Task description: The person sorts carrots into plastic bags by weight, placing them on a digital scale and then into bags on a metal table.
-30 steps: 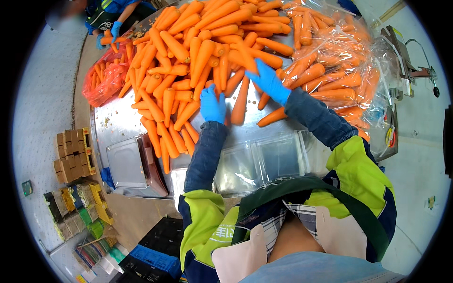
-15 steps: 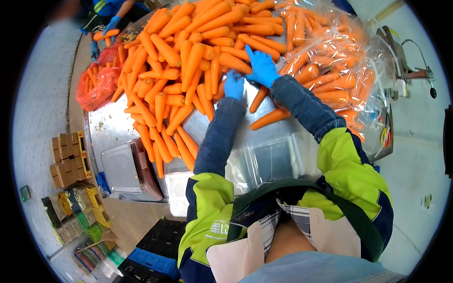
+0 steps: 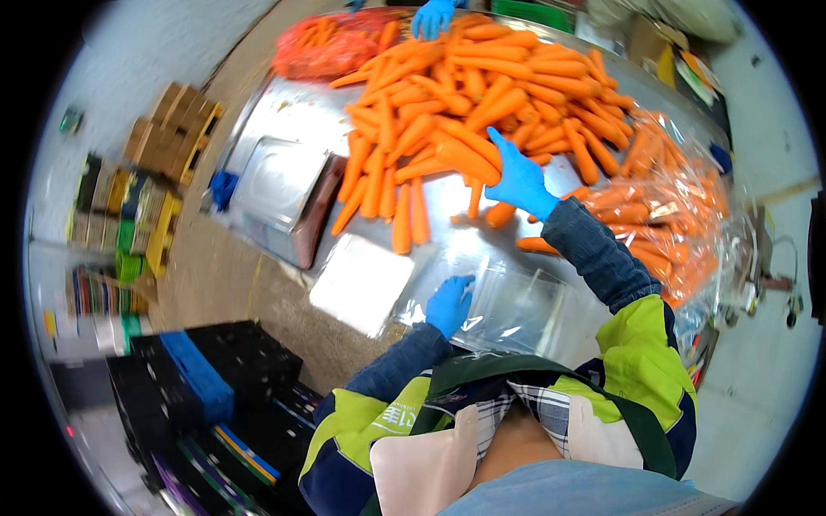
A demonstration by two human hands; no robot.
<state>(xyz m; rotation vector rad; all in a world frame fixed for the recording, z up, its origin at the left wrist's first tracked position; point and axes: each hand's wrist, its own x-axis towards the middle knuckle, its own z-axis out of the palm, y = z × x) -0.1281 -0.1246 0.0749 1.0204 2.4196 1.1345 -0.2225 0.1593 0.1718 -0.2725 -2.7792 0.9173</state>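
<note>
My right hand (image 3: 521, 182), in a blue glove, is closed around the thick ends of carrots (image 3: 465, 162) at the near side of the pile. At least two lie side by side in its grip, pointing to the upper left. Lower down, my left hand (image 3: 449, 308), also blue-gloved, is at the left edge of some flat clear plastic bags (image 3: 520, 314). Its fingers are slightly apart and blurred, and seem to touch the plastic. A large heap of loose carrots (image 3: 508, 73) covers the far part of the metal table (image 3: 271, 112).
Clear bags filled with carrots (image 3: 658, 215) lie on the right. At left stand a scale with a metal top (image 3: 280, 185) and a white sheet (image 3: 361, 284). Beyond the heap are a red net bag (image 3: 331, 47) and a co-worker's gloved hand (image 3: 432, 17). Black crates (image 3: 267, 361) stand lower left.
My left hand has come back from the heap to the flat plastic bags. My right hand has taken hold of carrots. The view has swung, showing the table further right.
</note>
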